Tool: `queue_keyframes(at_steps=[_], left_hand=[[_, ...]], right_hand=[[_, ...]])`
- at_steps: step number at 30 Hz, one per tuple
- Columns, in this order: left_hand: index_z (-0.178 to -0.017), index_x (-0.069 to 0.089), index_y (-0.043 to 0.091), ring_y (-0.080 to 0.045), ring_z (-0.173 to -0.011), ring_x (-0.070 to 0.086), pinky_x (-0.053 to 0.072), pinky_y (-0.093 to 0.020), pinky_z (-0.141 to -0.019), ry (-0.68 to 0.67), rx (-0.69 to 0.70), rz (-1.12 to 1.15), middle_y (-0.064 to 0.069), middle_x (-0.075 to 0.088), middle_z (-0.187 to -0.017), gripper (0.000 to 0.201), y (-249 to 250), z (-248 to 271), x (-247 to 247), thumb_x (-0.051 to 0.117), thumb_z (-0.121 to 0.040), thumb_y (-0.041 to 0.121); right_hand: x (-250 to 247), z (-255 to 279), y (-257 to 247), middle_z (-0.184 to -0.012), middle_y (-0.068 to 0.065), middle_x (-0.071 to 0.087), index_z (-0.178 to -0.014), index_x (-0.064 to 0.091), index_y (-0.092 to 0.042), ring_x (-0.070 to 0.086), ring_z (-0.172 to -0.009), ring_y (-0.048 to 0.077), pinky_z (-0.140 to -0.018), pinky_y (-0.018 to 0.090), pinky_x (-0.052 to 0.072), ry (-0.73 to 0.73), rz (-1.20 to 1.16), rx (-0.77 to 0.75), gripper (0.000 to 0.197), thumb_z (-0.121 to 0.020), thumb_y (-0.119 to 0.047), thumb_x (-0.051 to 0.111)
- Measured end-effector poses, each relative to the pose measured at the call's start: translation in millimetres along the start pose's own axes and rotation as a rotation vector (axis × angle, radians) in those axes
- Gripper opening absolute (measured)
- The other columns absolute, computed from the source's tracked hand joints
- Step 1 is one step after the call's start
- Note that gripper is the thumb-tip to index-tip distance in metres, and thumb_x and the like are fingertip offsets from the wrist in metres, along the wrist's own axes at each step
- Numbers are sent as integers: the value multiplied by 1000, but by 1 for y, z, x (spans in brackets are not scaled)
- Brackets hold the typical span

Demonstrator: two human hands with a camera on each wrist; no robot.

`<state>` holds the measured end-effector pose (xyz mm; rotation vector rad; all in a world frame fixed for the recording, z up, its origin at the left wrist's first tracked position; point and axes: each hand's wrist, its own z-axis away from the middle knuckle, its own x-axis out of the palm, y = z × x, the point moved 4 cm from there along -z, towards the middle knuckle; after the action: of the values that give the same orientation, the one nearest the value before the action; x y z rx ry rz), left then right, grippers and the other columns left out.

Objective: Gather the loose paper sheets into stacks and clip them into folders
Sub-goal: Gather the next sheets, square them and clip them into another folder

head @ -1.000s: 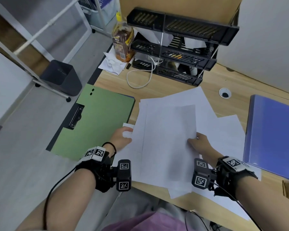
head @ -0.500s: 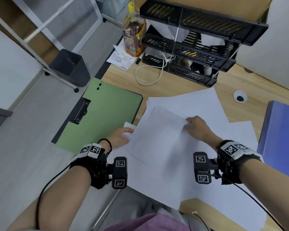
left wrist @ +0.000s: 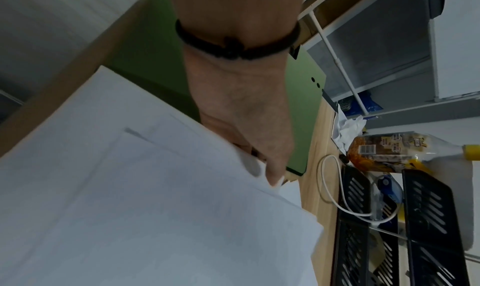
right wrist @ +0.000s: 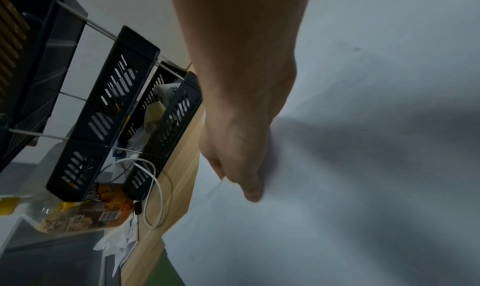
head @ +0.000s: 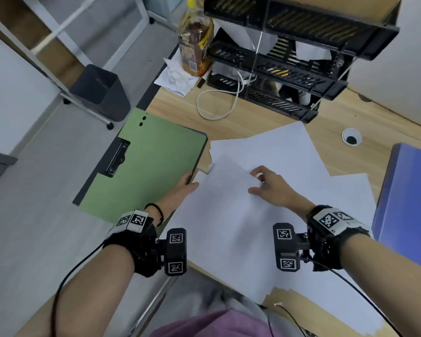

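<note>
Several loose white paper sheets (head: 229,215) (left wrist: 155,208) (right wrist: 363,167) lie fanned over the middle of the wooden desk. My left hand (head: 182,188) (left wrist: 249,146) holds the left edge of the top sheets, its fingers hidden under them. The right hand (head: 270,183) (right wrist: 239,157) pinches the far right corner of the top sheets between thumb and fingers. An open green folder (head: 151,171) (left wrist: 303,105) with a black clip (head: 117,158) lies at the left, overhanging the desk edge. At the right edge lies a blue folder (head: 408,203).
A black tiered tray rack (head: 277,69) stands at the back. Left of it are a drink bottle (head: 195,45), crumpled tissue (head: 175,76) and a looped white cable (head: 219,103). A cable hole (head: 351,137) sits back right. A dark bin (head: 100,93) stands on the floor.
The right hand has moved from the near right edge of the top sheets up to their far corner. The top sheets have turned and shifted left. The left hand stays at their left edge.
</note>
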<state>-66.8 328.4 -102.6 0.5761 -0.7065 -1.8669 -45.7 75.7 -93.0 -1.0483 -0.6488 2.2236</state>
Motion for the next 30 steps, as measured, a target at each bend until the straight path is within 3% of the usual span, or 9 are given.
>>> queue_keyframes(at_steps=[5,9,11,14,18,21,23,27,30], left_hand=[[-136,46,20,-12,-112,57,47,-16,-84,-168,111,-231,5,56,-131,46,22,2,23,60,-92,21],[-130,50,15,-13,-104,58,45,-22,-84,-154,211,-388,3,59,-121,37,40,2,24,56,-94,16],[-127,54,16,-9,-100,62,50,-18,-82,-196,271,-369,5,63,-115,34,52,4,22,58,-93,17],[-115,60,19,-1,-99,60,45,-15,-87,-134,352,-344,12,65,-105,27,67,3,13,66,-88,19],[-96,65,21,-7,-85,62,44,-25,-92,29,377,-224,14,63,-68,21,81,2,1,76,-79,18],[-106,59,15,-2,-85,60,49,-12,-74,155,401,-96,7,64,-88,31,93,8,-4,75,-79,16],[-117,52,18,-12,-96,63,54,-22,-75,165,392,53,3,63,-104,47,97,10,2,77,-78,20],[-126,50,30,-11,-109,62,53,-30,-86,-123,418,139,5,62,-124,57,116,25,44,77,-76,30],[-124,54,17,-12,-105,63,54,-21,-86,-158,534,73,0,64,-122,41,137,45,72,68,-86,12]], right_hand=[[28,9,-3,-91,4,58,-110,53,-18,51,-66,11,-61,17,39,-32,-8,-2,27,-87,-19,66],[32,11,-6,-124,0,59,-132,49,-23,52,-116,20,-98,38,44,50,47,8,73,-70,-53,71],[25,21,-8,-126,-5,62,-133,51,-23,57,-116,17,-101,41,46,-27,-103,2,63,-78,-41,74],[8,47,-1,-117,1,69,-121,64,-13,66,-106,21,-96,41,52,-9,-208,19,32,-89,-21,68],[-8,84,11,-92,5,72,-96,69,-13,69,-72,7,-63,23,55,135,-375,67,12,-96,-15,58],[-29,110,15,-96,2,73,-97,67,-16,70,-78,13,-61,19,53,331,-532,61,11,-96,-14,56],[-48,127,15,-103,4,74,-105,66,-14,71,-91,21,-71,26,55,469,-616,17,14,-96,-16,56],[-75,156,2,-117,0,71,-112,65,-23,66,-110,19,-93,34,51,621,-768,-116,21,-97,-16,54],[-85,172,-13,-120,-3,69,-108,63,-32,64,-112,14,-96,31,50,656,-758,-193,25,-96,-11,54]])
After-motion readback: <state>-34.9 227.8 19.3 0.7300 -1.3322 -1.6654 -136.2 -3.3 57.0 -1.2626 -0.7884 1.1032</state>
